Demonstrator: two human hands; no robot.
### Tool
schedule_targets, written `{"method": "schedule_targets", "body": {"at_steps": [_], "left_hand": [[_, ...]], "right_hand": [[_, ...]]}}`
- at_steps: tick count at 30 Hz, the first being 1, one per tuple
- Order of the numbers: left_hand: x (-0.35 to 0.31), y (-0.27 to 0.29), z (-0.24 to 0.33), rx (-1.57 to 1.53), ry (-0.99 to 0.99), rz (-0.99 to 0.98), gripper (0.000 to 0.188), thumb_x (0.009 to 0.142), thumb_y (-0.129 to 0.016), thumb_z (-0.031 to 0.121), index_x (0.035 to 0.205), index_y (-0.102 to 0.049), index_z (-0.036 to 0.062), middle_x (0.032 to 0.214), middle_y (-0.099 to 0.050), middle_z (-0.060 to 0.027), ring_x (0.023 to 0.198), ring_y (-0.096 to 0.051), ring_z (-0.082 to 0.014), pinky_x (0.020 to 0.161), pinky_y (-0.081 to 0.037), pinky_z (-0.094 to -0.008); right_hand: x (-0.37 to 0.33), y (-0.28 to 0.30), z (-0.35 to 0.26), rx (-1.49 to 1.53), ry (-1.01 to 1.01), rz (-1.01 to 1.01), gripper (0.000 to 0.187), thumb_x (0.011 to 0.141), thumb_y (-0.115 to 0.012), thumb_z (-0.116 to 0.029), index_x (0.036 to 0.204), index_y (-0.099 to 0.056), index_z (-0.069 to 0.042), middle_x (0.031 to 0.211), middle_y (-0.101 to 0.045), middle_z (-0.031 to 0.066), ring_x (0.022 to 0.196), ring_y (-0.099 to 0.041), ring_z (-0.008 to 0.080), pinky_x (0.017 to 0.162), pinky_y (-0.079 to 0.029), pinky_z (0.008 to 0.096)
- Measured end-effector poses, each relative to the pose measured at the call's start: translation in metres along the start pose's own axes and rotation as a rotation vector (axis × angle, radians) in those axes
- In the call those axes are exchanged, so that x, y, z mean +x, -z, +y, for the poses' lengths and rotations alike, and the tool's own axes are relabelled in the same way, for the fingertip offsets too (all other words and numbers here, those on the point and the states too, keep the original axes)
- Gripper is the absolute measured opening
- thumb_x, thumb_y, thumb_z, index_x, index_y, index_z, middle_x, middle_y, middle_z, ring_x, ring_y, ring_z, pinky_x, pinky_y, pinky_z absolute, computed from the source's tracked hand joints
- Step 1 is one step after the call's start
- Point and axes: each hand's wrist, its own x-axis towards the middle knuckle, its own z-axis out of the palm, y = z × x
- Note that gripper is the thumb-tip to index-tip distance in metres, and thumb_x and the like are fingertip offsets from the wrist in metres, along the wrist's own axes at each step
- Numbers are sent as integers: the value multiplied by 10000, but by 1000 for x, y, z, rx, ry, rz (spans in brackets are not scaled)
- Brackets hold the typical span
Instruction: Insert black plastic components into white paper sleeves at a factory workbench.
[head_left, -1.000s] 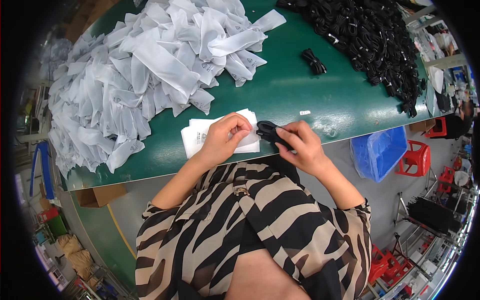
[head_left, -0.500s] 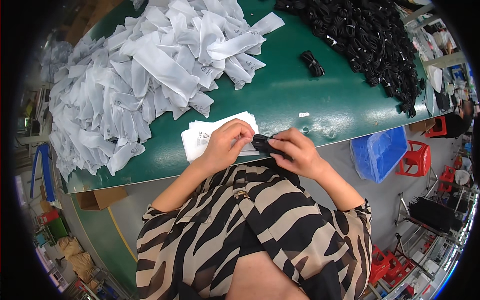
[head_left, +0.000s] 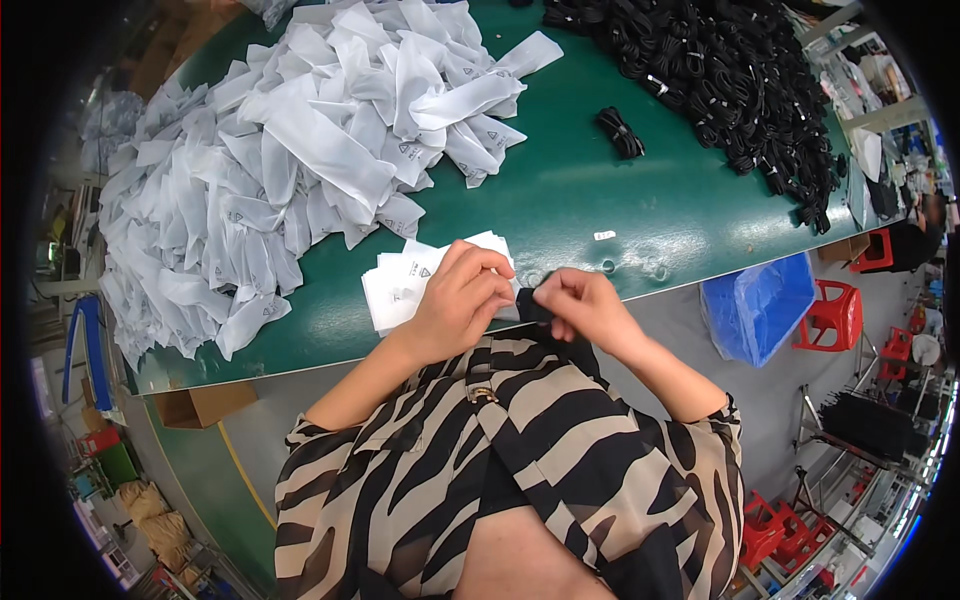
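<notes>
The cable (head_left: 533, 306) has shifted toward the counter (head_left: 560, 205) edge, beside the bags (head_left: 392, 290), pinched by the right hand (head_left: 585, 310), while the left hand's (head_left: 458, 305) fingers curl, hold unclear, suggesting bagging is under way.

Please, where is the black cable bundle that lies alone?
In the head view, the lone black cable bundle lies right of centre on the green table, left of the black cable pile and beyond the right hand.

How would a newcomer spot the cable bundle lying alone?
On the green table, find the black cable heap, upper right. The solitary bundle lies just left of it, towards the white pouch pile. Unlike the heaped bundles, it touches no other.
</notes>
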Motion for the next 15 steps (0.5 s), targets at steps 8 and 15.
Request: {"method": "schedule_targets", "body": {"at_steps": [8,15], "left_hand": [[26,20,3,-198,227,149,64,877,-629,15,872,-586,62,1067,-618,-68,959,-552,-189,812,-445,-312],[94,115,-26,-338,360,631,191,970,-619,72,1155,-634,27,1016,-626,-6,846,-555,-101,754,-452,-242]], "right_hand": [[15,-14,-10,-147,896,290,404,765,-789,32,1149,-671,-8,1221,-531,140,919,-656,189,731,-567,274],[99,99,-41,-1073,840,1259,308,828,-779,-223,1048,-647,-53,1026,-606,136,939,-615,336,766,-524,435]]}}
